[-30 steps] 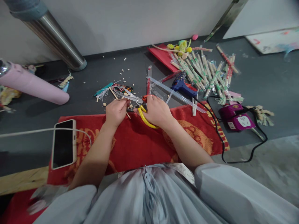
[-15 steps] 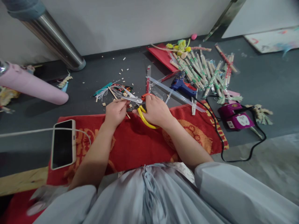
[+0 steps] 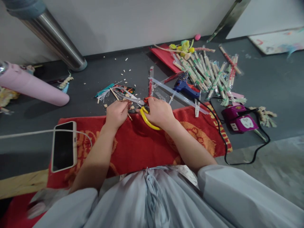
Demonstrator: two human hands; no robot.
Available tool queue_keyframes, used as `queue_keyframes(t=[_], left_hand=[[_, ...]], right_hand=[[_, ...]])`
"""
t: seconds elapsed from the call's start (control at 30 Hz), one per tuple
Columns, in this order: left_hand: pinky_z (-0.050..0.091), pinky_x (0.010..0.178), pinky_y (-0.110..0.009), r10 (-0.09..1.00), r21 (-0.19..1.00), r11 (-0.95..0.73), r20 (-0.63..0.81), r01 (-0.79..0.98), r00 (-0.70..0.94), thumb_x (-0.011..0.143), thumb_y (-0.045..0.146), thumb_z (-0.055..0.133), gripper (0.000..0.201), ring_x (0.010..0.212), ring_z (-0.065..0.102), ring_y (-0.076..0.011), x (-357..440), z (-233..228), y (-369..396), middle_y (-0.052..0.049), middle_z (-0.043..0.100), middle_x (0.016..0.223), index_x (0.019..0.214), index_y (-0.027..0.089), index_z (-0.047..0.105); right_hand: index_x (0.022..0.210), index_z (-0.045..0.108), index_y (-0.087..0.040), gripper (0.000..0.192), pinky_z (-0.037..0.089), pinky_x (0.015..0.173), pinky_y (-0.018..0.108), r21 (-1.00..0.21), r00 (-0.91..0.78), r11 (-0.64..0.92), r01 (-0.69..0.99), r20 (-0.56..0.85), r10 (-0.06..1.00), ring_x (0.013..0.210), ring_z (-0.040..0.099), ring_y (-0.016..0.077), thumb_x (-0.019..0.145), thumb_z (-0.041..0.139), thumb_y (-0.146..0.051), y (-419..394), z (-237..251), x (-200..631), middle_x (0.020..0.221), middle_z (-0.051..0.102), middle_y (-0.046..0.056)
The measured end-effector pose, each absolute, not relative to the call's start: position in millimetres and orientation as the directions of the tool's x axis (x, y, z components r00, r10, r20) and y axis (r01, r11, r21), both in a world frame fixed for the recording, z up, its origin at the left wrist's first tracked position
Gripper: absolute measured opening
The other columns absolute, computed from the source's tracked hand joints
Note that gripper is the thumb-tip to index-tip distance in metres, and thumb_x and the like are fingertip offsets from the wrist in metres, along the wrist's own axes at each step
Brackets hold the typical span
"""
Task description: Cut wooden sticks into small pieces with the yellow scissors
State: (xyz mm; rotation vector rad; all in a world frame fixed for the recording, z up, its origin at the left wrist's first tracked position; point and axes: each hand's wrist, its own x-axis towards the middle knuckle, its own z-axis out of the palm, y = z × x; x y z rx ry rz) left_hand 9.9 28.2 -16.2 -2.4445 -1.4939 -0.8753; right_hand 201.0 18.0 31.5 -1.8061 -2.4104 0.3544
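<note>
Dark grey flooring (image 3: 118, 71) runs up to a pale wall, and a red patterned cloth (image 3: 140, 142) is spread across it in front of the seated person; everything else is placed here relative to that cloth. At the cloth's far edge, near its middle, the right hand (image 3: 159, 113) is closed through the yellow loops of a pair of scissors (image 3: 142, 109). The blades are seen slightly parted and pointing left and away, toward the left hand (image 3: 117, 113). That hand is curled with its fingertips pinched on a thin wooden stick (image 3: 129, 116), whose visible end juts out toward the scissors and lies just below the blades. Whether the blades already touch the stick cannot be told. The stick's long axis appears to run slantwise across the line of the blades, so the cutting point lies between the two hands, nearer the left fingertips.

Small cut bits (image 3: 124, 71) are scattered on the floor beyond the cloth's far edge. A blue glue gun (image 3: 186, 88) and a heap of wrapped chopsticks (image 3: 206, 74) lie beyond the far right corner, a purple power strip (image 3: 242, 122) just off the right edge. A phone (image 3: 64, 146) on a white cable rests at the cloth's left end.
</note>
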Motion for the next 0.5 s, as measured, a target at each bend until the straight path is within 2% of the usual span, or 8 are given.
queue_keyframes(t=[0.27,0.5], left_hand=[[0.038,0.056,-0.025,0.743,0.137,-0.516,0.562,0.846,0.362,0.091,0.026,0.040,0.031,0.060,0.056,-0.0135,11.2,-14.4,26.8,-0.003,0.063,0.061,0.068,0.018,0.060],[0.036,0.056,-0.026,0.770,0.147,-0.509,0.517,0.848,0.373,0.090,0.024,0.040,0.032,0.059,0.054,-0.0137,10.0,-14.8,28.3,-0.003,0.059,0.059,0.062,0.019,0.055]], right_hand=[[0.104,0.060,-0.013,0.068,0.047,0.068,0.034,-0.226,-0.276,0.251,0.941,-0.089,0.957,0.088,0.066,0.0294,0.084,0.030,-0.070,17.8,35.8,200.8,0.100,0.068,0.015],[0.109,0.057,-0.008,0.072,0.046,0.078,0.036,-0.242,-0.299,0.281,0.929,-0.040,0.953,0.096,0.063,0.0293,0.085,0.028,-0.069,19.0,27.0,201.4,0.106,0.066,0.017]])
